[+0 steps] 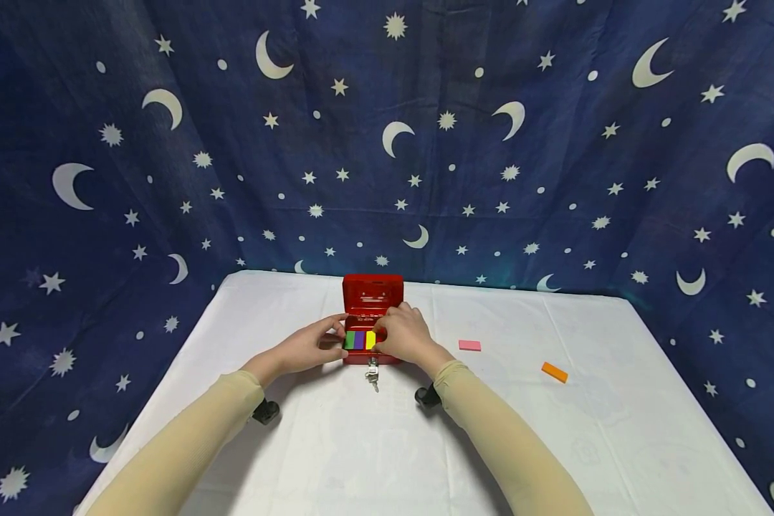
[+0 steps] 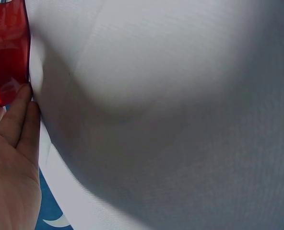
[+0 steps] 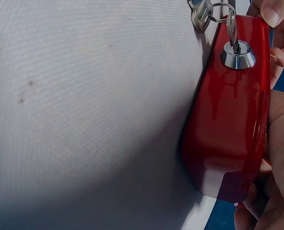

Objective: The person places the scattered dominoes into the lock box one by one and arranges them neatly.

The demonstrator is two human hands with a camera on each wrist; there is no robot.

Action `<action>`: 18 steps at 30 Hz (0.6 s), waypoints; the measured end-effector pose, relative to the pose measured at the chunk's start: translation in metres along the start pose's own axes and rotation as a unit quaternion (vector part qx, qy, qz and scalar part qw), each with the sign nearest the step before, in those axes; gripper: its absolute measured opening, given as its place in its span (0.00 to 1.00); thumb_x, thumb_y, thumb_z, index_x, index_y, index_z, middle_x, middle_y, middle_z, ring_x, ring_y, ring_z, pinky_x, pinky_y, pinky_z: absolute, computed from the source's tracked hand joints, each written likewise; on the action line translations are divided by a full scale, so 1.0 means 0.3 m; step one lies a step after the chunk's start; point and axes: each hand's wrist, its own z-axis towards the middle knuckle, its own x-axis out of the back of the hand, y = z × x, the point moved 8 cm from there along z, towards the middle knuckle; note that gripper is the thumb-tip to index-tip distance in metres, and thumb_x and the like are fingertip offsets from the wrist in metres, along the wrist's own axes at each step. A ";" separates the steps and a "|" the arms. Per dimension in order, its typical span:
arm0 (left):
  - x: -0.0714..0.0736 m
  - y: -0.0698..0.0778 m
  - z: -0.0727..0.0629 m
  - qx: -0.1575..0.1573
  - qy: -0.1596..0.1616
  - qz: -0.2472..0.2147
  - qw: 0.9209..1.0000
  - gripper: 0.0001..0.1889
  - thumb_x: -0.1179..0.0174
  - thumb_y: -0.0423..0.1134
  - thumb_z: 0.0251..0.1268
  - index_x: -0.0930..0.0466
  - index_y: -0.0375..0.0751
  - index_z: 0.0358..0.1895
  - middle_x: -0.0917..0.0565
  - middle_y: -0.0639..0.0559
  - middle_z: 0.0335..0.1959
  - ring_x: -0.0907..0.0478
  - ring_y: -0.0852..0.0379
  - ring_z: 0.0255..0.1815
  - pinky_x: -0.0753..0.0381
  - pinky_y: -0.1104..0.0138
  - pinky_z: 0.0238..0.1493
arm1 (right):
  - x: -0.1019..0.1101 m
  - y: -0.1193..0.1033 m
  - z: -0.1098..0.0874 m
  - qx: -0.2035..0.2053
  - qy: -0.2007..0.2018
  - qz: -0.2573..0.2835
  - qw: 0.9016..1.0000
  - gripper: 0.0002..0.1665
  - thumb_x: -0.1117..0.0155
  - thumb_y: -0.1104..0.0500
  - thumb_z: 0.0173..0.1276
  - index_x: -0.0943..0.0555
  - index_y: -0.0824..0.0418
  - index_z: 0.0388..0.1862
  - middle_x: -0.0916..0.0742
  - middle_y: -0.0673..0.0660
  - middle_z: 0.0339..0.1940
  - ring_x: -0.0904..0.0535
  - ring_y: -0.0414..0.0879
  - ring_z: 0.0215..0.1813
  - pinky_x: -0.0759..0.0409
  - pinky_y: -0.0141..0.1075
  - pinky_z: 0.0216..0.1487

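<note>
A small red cash box point(image 1: 373, 292) stands with its lid up on the white table. Green point(image 1: 350, 340), purple point(image 1: 359, 340) and yellow point(image 1: 370, 340) blocks sit side by side in its front part. My left hand point(image 1: 312, 346) rests against the box's left side, its thumb at the front corner; straight fingers touch the wall in the left wrist view. Over the box's right half, my right hand point(image 1: 407, 335) pinches the yellow block, and its farther fingers are partly hidden. Keys point(image 3: 203, 16) hang from the silver lock point(image 3: 238, 55) on the front.
On the white table point(image 1: 361, 459), a pink block point(image 1: 469, 345) lies to the right of the box. An orange block point(image 1: 555, 372) lies farther right, set at an angle. A dark blue cloth point(image 1: 426, 79) with moons and stars hangs behind the table and at its sides.
</note>
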 end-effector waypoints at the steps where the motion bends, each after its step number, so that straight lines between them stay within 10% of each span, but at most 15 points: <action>1: 0.000 0.000 0.000 0.000 0.000 0.001 1.000 0.16 0.31 0.49 0.66 0.26 0.50 0.49 0.39 0.55 0.80 0.22 0.52 0.66 0.33 0.51 0.73 | -0.001 -0.001 0.001 0.000 -0.001 -0.001 1.000 0.23 0.20 0.42 0.56 0.10 0.48 0.49 0.17 0.46 0.38 0.31 0.47 0.50 0.30 0.42 0.52; 18: -0.001 0.001 -0.005 0.003 0.000 -0.006 1.000 0.16 0.30 0.49 0.66 0.26 0.51 0.49 0.40 0.56 0.81 0.23 0.50 0.67 0.35 0.48 0.74 | -0.018 -0.007 0.011 -0.002 -0.009 -0.010 1.000 0.24 0.20 0.41 0.56 0.10 0.46 0.50 0.17 0.45 0.38 0.32 0.46 0.48 0.31 0.40 0.50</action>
